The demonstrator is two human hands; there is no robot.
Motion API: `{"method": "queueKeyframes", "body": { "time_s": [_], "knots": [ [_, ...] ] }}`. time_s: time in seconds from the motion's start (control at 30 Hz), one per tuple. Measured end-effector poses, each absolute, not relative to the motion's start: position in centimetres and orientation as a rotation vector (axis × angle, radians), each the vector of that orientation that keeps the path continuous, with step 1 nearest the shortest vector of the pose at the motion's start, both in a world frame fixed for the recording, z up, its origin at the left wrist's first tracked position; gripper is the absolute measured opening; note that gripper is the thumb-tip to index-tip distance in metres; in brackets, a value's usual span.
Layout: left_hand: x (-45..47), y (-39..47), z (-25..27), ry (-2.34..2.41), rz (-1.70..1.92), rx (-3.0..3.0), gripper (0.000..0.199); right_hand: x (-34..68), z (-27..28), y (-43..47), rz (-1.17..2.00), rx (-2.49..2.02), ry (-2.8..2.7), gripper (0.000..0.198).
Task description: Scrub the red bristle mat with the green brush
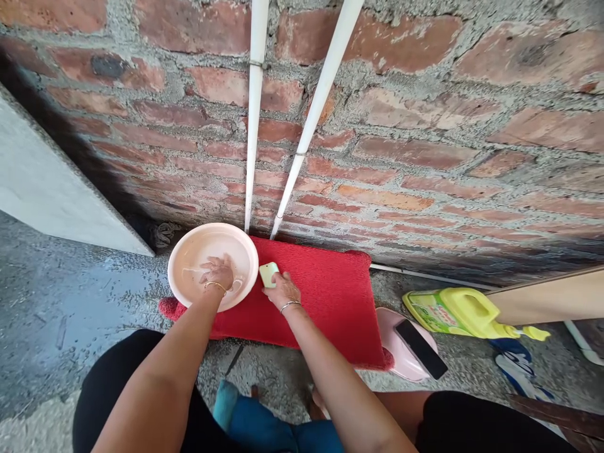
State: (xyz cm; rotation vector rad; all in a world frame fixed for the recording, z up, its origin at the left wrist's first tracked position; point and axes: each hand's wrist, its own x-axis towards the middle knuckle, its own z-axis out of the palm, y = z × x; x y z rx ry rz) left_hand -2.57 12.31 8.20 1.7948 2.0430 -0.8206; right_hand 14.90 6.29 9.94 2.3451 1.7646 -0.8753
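My left hand [218, 272] reaches into a pale pink basin [177, 286], its fingers spread in the shallow water. A bracelet circles that wrist. Just right of the basin, above a red cloth-covered surface [325, 296], my right hand [285, 290] grips what looks like a pale green phone case [268, 273]. A small dark spot shows near one corner of the case, and my fingers hide its lower part. The basin rests at the left end of the red cover, close to the wall.
Two white pipes [253, 126] run down the brick wall [401, 151]. To the right, a black phone [421, 348] lies on a pink plastic surface [401, 362]. Beyond are a yellow detergent jug [453, 311] on its side and blue-and-white footwear [519, 371]. A grey slab [61, 182] stands at left.
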Motion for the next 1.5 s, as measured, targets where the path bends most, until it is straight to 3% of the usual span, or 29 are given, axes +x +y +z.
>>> {"method": "queueKeyframes", "body": {
  "time_s": [0.23, 0.6, 1.03, 1.2, 1.37, 1.5],
  "knots": [
    [-2.4, 12.3, 8.6, 2.059, -0.864, 1.776, 0.118, 20.2, 11.6, 4.6, -0.762, 2.59, 1.472, 0.032],
    [-2.4, 12.2, 8.4, 2.057, -0.95, 1.859, 0.121, 12.9, 9.8, 6.6, -0.91, 2.331, 1.878, 0.034],
    [-2.7, 12.2, 7.8, 2.042, -0.924, 1.87, 0.116, 32.2, 12.1, -0.4, -0.628, 2.854, 1.077, 0.032],
    [-2.6, 12.1, 7.5, 2.068, -0.889, 1.892, 0.117, 27.1, 11.7, -0.3, -0.68, 2.84, 1.389, 0.029],
    [-2.5, 12.3, 7.5, 2.068, -0.914, 1.851, 0.122, 18.1, 9.5, 0.1, -0.869, 2.466, 1.876, 0.03],
    [-2.8, 12.4, 7.6, 2.029, -0.901, 1.856, 0.119, 17.5, 9.1, -0.1, -0.898, 2.383, 1.934, 0.031]
  ]
}}
